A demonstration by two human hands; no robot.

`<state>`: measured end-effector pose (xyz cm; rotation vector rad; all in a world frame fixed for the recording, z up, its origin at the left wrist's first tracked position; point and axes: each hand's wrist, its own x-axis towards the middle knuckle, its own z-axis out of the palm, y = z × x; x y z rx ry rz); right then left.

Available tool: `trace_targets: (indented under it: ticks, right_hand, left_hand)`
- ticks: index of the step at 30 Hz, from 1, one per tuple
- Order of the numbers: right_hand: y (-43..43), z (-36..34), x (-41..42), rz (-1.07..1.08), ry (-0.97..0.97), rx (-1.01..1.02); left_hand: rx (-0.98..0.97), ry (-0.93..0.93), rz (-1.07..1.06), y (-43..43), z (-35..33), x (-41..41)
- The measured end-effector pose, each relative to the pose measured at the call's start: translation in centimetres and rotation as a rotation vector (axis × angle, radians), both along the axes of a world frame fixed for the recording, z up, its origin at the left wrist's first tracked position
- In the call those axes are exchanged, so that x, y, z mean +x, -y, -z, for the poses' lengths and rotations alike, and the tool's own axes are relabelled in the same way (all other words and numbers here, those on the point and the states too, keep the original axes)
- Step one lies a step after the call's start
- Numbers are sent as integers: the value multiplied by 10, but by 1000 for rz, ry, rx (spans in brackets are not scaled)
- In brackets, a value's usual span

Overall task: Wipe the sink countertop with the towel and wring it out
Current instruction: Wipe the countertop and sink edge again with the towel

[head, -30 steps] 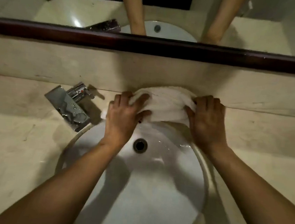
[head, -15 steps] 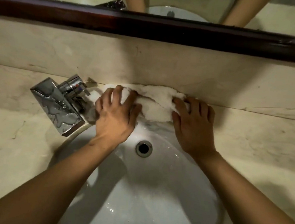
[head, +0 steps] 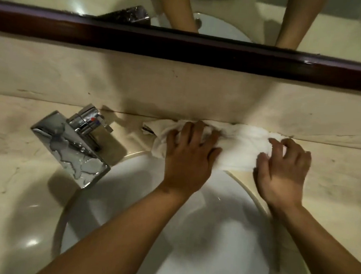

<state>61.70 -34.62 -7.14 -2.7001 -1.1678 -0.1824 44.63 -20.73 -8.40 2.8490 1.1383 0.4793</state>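
Two bare forearms reach from the near edge across the white oval ceramic basin (head: 127, 186), which is set into the beige marble countertop (head: 9, 165). At the basin's far rim the left hand (head: 187, 159) lies flat, fingers spread wide, pressing down on the left half of the white crumpled terry towel (head: 242, 146). The right hand (head: 281, 174) sits at the towel's right end, fingers curled narrow and thumb against the cloth, apparently pinching it. The towel lies on the strip of countertop between the basin rim and the beige stone backsplash (head: 136, 82), touching the backsplash along its far edge. Its long axis runs left to right, directly ahead of both hands. A loose tail trails left toward the square chrome faucet (head: 71, 147), near it but apart. Assessment: wiping is in hand; wringing is not yet begun. Any further stroke would run along that left-right axis, and the right hand is nearer the stretch of counter lying to the right. Beyond the backsplash, the dark wooden mirror frame (head: 183, 45) spans the view, with the arms reflected above it.
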Motion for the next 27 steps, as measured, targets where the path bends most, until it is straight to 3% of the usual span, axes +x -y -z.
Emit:
trace_targets:
  ticks: [4, 8, 12, 17, 27]
  right_hand:
    - [-33, 1, -39, -10, 1, 5]
    - [-74, 3, -90, -64, -38, 43]
    - [-74, 8, -88, -134, -13, 21]
    - [-42, 8, -49, -138, -22, 27]
    - [93, -1, 112, 59, -23, -107]
  left_hand:
    - [36, -37, -49, -31, -2, -39]
    - [-53, -55, -182, -57, -7, -86]
    - [-146, -46, -187, -59, -11, -94]
    - [-105, -198, -212, -33, -14, -56]
    - [-223, -184, 40, 84, -20, 116]
